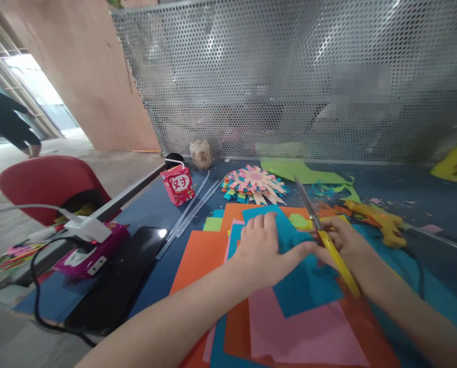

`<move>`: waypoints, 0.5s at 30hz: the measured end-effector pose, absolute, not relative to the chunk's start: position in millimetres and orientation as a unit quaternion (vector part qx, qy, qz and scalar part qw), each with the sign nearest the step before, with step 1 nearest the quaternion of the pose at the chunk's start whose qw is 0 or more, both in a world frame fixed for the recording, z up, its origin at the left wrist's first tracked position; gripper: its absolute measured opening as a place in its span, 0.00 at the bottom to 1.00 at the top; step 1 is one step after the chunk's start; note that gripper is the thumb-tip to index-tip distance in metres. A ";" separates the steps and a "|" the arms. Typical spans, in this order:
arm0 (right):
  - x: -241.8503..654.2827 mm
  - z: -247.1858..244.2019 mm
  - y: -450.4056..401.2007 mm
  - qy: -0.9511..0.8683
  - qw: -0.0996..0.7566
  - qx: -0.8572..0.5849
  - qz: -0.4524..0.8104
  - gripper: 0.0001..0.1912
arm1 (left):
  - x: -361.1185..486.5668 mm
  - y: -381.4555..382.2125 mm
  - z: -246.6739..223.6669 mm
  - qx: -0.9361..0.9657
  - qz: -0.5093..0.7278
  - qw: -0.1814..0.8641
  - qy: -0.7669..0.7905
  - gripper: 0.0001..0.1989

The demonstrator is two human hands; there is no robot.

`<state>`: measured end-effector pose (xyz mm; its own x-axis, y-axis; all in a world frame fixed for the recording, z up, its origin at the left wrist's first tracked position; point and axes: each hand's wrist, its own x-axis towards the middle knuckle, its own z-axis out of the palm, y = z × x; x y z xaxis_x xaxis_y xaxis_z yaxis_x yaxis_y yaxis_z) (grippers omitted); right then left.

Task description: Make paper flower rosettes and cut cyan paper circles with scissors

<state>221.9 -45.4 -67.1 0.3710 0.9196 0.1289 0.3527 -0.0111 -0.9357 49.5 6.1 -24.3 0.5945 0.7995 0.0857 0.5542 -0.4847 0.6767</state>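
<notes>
My left hand (259, 248) lies over a blue paper sheet (305, 286), its fingers bent a little and its thumb stretched out towards my right hand. My right hand (341, 245) is closed around scissors with yellow handles (337, 260); their metal blades point up and away to the left. The fingertips of that hand are at the blue sheet's raised right edge, and whether they also pinch it I cannot tell. Beneath lie pink paper (301, 332) and orange paper (201, 255) in a loose stack. Beyond the stack sits a pile of fringed paper flowers (255, 181).
On the right lies a yellow glue gun (385, 222) with a cord. Clear glue sticks (190, 214), a red drink carton (177, 184), a black phone (117, 276) and a purple power strip (94, 253) are leftward. A perforated metal panel (228, 76) closes the back. A person (6, 117) is far left.
</notes>
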 end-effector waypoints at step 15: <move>212.5 -39.6 -42.3 -0.424 0.497 -0.672 0.349 0.08 | 62.3 8.0 -38.1 0.938 0.005 0.157 0.309 0.35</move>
